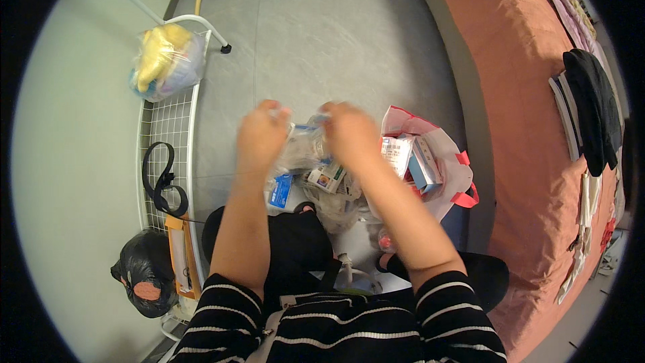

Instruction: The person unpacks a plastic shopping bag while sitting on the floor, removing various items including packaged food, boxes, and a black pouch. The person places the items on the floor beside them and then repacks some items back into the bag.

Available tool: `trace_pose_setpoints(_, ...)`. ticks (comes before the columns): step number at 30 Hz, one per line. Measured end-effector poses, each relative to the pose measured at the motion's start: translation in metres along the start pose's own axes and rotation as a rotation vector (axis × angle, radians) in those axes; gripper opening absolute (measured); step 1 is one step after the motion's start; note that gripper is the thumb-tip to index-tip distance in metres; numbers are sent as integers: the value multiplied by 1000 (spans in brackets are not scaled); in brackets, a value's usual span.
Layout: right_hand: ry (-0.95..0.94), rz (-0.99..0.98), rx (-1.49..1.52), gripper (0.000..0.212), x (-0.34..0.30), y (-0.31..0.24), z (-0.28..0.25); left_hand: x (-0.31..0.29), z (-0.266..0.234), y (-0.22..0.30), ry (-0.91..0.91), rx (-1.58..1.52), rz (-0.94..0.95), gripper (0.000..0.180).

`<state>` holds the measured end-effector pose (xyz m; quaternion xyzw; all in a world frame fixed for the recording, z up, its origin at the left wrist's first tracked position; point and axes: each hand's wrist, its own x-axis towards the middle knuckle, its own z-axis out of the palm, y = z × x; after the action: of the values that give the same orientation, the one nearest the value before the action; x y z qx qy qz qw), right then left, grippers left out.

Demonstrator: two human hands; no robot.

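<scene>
In front of me both hands are raised over a pile of packages, fingers bent and slightly blurred. My left hand (264, 136) pinches one side of a clear plastic bag (300, 146). My right hand (348, 133) is closed at the bag's other side, so it hangs between them. What is inside the bag is hard to make out. Below lie a blue and white package (279, 191) and a small box with a coloured picture (327, 177), partly in clear plastic. Right of my right hand stands a white carrier bag (452, 188) with red handles, holding several boxes.
On the left, a white wire rack (168, 117) carries a black strap (161, 185) and a clear bag of yellow and pale cloth (166, 60). A black plastic bag (144, 272) sits nearer. The bed with an orange cover (517, 128) borders the right side.
</scene>
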<state>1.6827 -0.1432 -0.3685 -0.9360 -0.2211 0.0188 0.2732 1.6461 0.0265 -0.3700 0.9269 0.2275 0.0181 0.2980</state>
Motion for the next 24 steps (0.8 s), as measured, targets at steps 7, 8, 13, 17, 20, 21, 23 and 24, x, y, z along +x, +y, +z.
trace_pose_setpoints(7, -115, -264, -295, 36, -40, 10, 218, 4, -34, -1, 247, -431, -14, 25)
trace_pose_setpoints(8, -203, -268, -314, 33, -44, 18, 222, 2, -34, -1, 261, -462, 4, 24)
trace_pose_setpoints(13, -434, -264, -387, 27, -39, 16, 199, 2, -33, 1, 248, -575, 27, 24)
trace_pose_setpoints(17, -343, 75, -25, 22, -13, 11, 170, 6, -27, 7, 288, -682, 73, 24)
trace_pose_setpoints(20, -117, 149, 309, 22, 11, 7, 119, 3, -41, 16, 353, -773, 98, 22)
trace_pose_setpoints(21, -21, 83, 383, 24, 15, 9, 105, 4, -46, 13, 380, -827, 106, 22)
trace_pose_setpoints(23, 195, -68, 410, 28, 23, 16, 71, 2, -51, 16, 416, -937, 109, 21)
trace_pose_setpoints(24, 310, -161, 370, 30, 27, 16, 53, -1, -56, 20, 435, -985, 102, 20)
